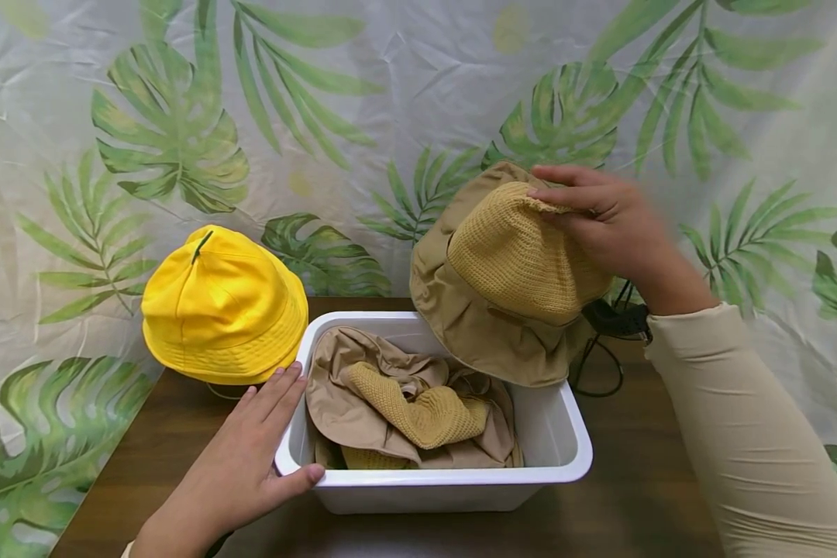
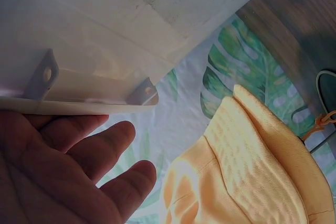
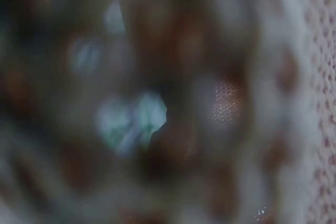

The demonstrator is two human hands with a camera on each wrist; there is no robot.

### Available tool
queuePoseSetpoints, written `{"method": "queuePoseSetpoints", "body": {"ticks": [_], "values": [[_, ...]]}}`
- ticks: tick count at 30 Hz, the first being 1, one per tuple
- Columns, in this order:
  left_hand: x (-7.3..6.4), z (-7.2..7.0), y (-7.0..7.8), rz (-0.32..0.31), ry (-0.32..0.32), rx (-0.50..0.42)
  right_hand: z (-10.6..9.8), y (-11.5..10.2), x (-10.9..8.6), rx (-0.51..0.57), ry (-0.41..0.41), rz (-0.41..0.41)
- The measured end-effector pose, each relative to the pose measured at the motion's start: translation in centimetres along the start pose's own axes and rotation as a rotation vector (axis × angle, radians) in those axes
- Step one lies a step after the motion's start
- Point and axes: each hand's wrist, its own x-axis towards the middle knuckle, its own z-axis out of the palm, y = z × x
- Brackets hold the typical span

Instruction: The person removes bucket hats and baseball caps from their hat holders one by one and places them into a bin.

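My right hand (image 1: 614, 221) pinches the top of a mustard knitted hat crown (image 1: 512, 256), with a wide khaki cloth brim (image 1: 428, 291) round it. Whether these are one hat or two stacked, I cannot tell. They hang over the back right of a white plastic bin (image 1: 432, 477). Inside the bin lie crumpled khaki cloth (image 1: 349, 387) and mustard knitwear (image 1: 418, 411). My left hand (image 1: 244, 457) rests against the bin's left rim, fingers fairly straight and thumb at the front corner. The right wrist view is mostly blurred, with knit (image 3: 320, 77) close at its right edge.
Left of the bin, a yellow bucket hat (image 1: 223, 306) with a green stem sits raised above the dark wooden table (image 1: 642, 473). A black cable (image 1: 617, 380) lies behind the bin on the right. A leaf-printed cloth (image 1: 418, 101) hangs behind everything.
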Motion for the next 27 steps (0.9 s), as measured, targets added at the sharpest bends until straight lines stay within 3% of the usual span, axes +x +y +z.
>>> {"method": "queuePoseSetpoints", "body": {"ticks": [5, 14, 20, 27], "values": [[0.0, -0.1, 0.0, -0.006, -0.01, 0.008, 1.9, -0.7, 0.5, 0.076, -0.05, -0.093], [0.1, -0.2, 0.1, -0.005, -0.012, 0.018, 4.2, -2.0, 1.0, 0.113, -0.116, -0.24], [0.1, -0.2, 0.0, -0.007, -0.015, 0.02, 5.1, -2.9, 1.3, 0.125, -0.149, -0.405], [0.1, -0.1, -0.1, -0.003, -0.014, 0.028, 6.6, -4.5, 0.7, 0.18, -0.211, -0.481]]}}
